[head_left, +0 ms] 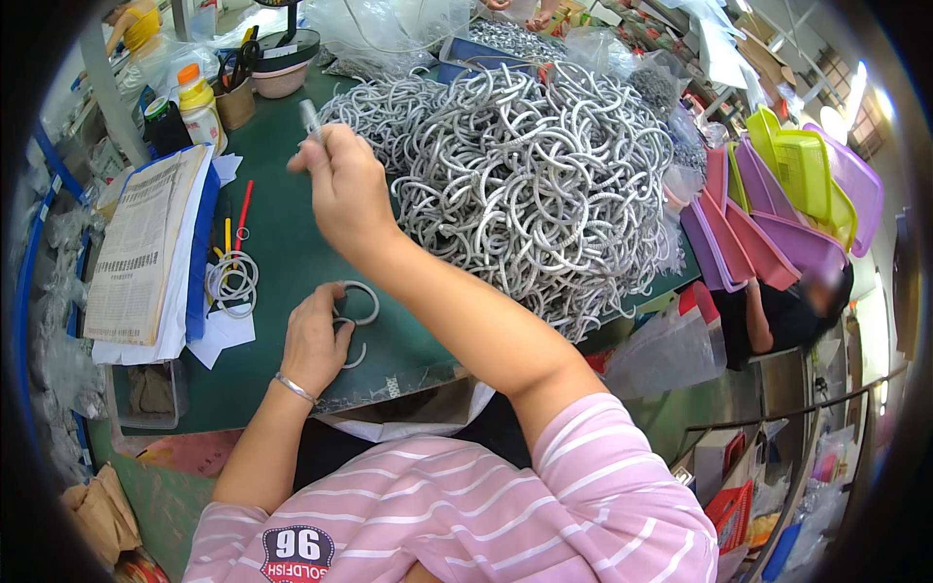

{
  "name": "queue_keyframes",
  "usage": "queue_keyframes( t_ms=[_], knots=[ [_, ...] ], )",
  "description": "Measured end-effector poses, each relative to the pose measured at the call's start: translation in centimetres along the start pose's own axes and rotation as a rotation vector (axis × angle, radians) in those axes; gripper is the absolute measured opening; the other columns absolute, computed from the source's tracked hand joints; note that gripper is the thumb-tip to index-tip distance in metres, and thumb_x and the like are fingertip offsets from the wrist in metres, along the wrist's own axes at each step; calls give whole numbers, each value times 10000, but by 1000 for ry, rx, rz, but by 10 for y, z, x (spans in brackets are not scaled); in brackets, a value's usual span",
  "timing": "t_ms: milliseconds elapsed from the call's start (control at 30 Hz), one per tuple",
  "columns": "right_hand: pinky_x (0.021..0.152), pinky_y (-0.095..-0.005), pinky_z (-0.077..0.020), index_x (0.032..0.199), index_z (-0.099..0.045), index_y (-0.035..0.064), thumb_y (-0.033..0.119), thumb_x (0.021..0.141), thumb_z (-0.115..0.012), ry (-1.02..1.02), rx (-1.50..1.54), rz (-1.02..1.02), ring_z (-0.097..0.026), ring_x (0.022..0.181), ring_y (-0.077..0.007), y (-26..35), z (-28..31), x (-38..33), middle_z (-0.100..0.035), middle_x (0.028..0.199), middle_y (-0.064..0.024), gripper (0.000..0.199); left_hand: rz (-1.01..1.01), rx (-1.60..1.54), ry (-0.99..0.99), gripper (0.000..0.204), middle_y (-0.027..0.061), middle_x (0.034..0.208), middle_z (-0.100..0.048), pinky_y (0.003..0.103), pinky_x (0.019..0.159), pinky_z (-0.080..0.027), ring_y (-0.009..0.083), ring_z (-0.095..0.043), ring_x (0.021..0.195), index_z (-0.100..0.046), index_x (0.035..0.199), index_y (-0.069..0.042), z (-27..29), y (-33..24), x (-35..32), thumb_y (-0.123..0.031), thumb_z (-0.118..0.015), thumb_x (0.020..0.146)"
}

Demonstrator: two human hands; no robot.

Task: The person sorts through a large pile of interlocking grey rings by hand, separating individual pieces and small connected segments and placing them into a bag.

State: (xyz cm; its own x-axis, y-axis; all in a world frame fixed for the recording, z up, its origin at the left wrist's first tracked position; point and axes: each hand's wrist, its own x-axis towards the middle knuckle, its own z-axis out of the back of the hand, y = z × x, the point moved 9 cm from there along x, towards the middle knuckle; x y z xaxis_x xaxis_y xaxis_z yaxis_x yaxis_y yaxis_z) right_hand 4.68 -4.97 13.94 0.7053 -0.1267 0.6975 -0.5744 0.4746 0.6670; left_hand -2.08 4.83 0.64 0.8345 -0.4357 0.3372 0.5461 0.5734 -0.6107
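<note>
Ring: grey metal hoop, flat on the green counter near its front edge, under the left hand's fingertips. Left hand: pressed down on the ring, fingers curled over it. Right hand: raised above the counter, clenched on a short grey tube that sticks up from the fist. Open green surface lies between the hands. Coil of rings: just left. Booklet: far left edge. Heap of grey hoops: right, fills the counter's back half. Bottle: back left.
</note>
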Motion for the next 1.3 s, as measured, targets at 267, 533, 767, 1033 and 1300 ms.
queue_keyframes(
  t_ms=[267,533,767,1033,1300],
  knots=[
    [620,-330,-490,940,-612,16,-125,690,-516,395,-440,297,-597,692,-273,106,137,-44,-595,812,-129,302,-163,126,30,162,90,848,-563,421,755,-418,287,-529,848,-595,731,-51,1,-22,-6,-59,-725,637],
    [636,-370,-456,839,-563,47,-15,698,-558,671,-1048,354,-562,753,-283,79,187,-41,-564,801,-74,154,-168,187,17,305,117,919,-543,392,743,-435,304,-519,846,-584,911,-21,6,-21,-8,-5,-719,638],
    [693,-383,-468,860,-553,51,-24,721,-561,534,-955,554,-564,810,-300,68,210,-6,-577,802,-92,158,-90,260,70,489,130,1027,-536,378,811,-442,315,-519,976,-553,1108,-5,6,-17,-13,-23,-727,651],
    [638,-359,-487,987,-596,47,-51,707,-565,346,-909,768,-587,719,-287,106,217,-7,-583,779,-100,298,-7,244,136,569,160,1029,-498,384,838,-439,333,-512,979,-524,1164,22,-9,-3,-6,-71,-761,655],
    [589,-369,-480,1006,-609,45,-8,729,-562,364,-984,523,-583,695,-279,71,248,-1,-567,823,-110,285,34,207,196,584,154,984,-507,372,814,-454,321,-525,945,-494,1108,17,-14,-6,8,-99,-791,619]
  ],
)
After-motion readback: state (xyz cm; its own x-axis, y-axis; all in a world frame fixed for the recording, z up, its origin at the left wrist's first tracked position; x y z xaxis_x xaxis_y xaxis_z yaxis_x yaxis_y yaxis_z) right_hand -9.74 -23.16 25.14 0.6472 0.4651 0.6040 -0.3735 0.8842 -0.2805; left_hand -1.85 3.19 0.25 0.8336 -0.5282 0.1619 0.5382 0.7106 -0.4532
